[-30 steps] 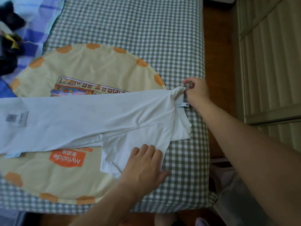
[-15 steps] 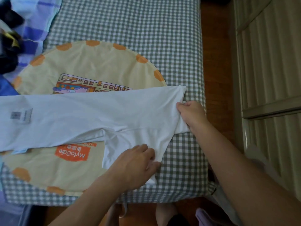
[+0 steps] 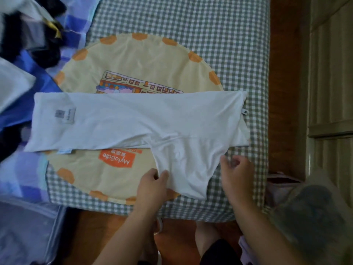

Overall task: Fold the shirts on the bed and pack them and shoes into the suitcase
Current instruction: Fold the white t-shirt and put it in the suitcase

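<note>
Two hands are on the job, and only one has cloth in it. The sleeve's near-left edge is pinched between thumb and curled fingers (image 3: 162, 174) of the left hand (image 3: 152, 185), right where the short sleeve (image 3: 183, 169) of the white cotton T-shirt (image 3: 145, 119) hangs off the folded body toward the bed's near edge. The right hand (image 3: 236, 177) is held just beside the sleeve's other edge, fingers loosely curled, nothing gripped as far as can be seen; contact with the cloth can't be confirmed.

Probably the sleeve is about to be folded up onto the long folded strip. It's best done with both sleeve corners taken, cloth pulled lightly taut, then laid flat so the crease lines up with the strip's lower edge, and wrinkles near the armpit smoothed out.

Both forearms come in from the bottom of the view, wrists low over the green-and-white checked bedsheet (image 3: 229, 35). The shirt is spread across a round pale-yellow cushion with orange dots (image 3: 133, 54). No suitcase can be made out for sure.
</note>
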Demonstrator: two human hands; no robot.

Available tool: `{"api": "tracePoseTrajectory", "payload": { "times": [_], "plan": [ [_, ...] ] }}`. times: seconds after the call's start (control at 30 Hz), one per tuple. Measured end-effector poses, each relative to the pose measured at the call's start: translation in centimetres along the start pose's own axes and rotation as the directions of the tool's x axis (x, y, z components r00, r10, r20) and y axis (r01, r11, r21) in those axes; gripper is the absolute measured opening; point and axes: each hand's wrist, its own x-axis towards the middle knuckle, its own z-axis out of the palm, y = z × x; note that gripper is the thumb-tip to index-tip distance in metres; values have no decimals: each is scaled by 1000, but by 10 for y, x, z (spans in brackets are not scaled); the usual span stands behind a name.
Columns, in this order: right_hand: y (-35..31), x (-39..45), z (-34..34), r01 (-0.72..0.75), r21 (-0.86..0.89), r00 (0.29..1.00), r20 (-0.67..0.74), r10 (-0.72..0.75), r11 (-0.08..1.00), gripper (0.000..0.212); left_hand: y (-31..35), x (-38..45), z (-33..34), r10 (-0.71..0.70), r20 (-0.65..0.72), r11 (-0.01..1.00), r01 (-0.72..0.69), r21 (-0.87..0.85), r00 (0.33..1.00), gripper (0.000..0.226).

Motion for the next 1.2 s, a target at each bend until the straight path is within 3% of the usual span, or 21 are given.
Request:
{"api": "tracePoseTrajectory", "payload": {
  "times": [0.07, 0.1, 0.17, 0.27, 0.3, 0.37, 0.4, 0.47, 0.53, 0.57, 0.63, 0.7, 0.8, 0.97, 1.07, 1.13, 1.2],
  "plan": [
    [10, -17, 7, -103, 14, 989, 105, 101, 995, 31, 0, -7, -1, -30, 112, 986, 48, -162, 993, 35],
    [13, -19, 11, -123, -4, 981, 152, 122, 992, 28, -1, -8, -3, -29, 134, 988, 49, -147, 991, 34],
    [13, -17, 15, -174, -17, 966, 191, 174, 985, 25, -3, -6, -12, -3, 164, 1000, 2, 8, 986, 34],
    [9, -9, 13, -275, 141, 961, 62, 268, 951, 19, -4, 2, -33, 70, 264, 949, -146, 280, 962, 38],
    [7, -8, 9, -259, 192, 965, 6, 262, 947, 18, -4, 8, -42, 107, 255, 934, -185, 305, 961, 36],
    [4, -14, 3, -213, 190, 975, -21, 221, 958, 16, -4, 26, -63, 251, 83, 904, -265, 336, 964, 21],
    [4, -20, 4, -211, 149, 977, 16, 211, 966, 20, -5, 37, -75, 362, -40, 866, -320, 384, 931, 14],
    [4, -36, 15, -220, -14, 959, 177, 219, 975, 30, -9, 63, -98, 635, -142, 677, -458, 576, 759, 10],
    [8, -49, 28, -181, -114, 937, 283, 206, 977, 30, -15, 87, -114, 795, 3, 423, -558, 714, 606, 21],
    [9, -51, 30, -196, -89, 940, 265, 213, 977, 27, -18, 97, -118, 816, 76, 351, -597, 721, 573, 26],
    [8, -49, 23, -265, 36, 954, 156, 256, 964, 20, -20, 109, -122, 814, 145, 319, -641, 698, 563, 30],
    [10, -42, 9, -242, 108, 970, 23, 240, 964, 16, -21, 115, -126, 823, 146, 315, -656, 685, 548, 22],
    [10, -31, -7, -109, 20, 992, -56, 110, 994, 13, -20, 118, -130, 848, 164, 269, -677, 685, 504, 11],
    [7, -27, -5, -15, -148, 992, 119, 33, 989, 11, -23, 116, -137, 794, 252, 224, -651, 725, 553, 23],
    [5, -25, -14, 25, -265, 970, 239, 40, 964, 28, -15, 98, -125, 737, 236, 254, -582, 772, 634, 38],
    [-6, -11, -26, 10, -255, 984, 172, 36, 967, 30, -8, 83, -108, 770, 199, 280, -601, 748, 607, 37],
    [-18, 12, -33, 41, -215, 998, 52, -31, 976, 26, 0, 71, -85, 814, 223, 258, -677, 689, 537, 35]
  ]
}}
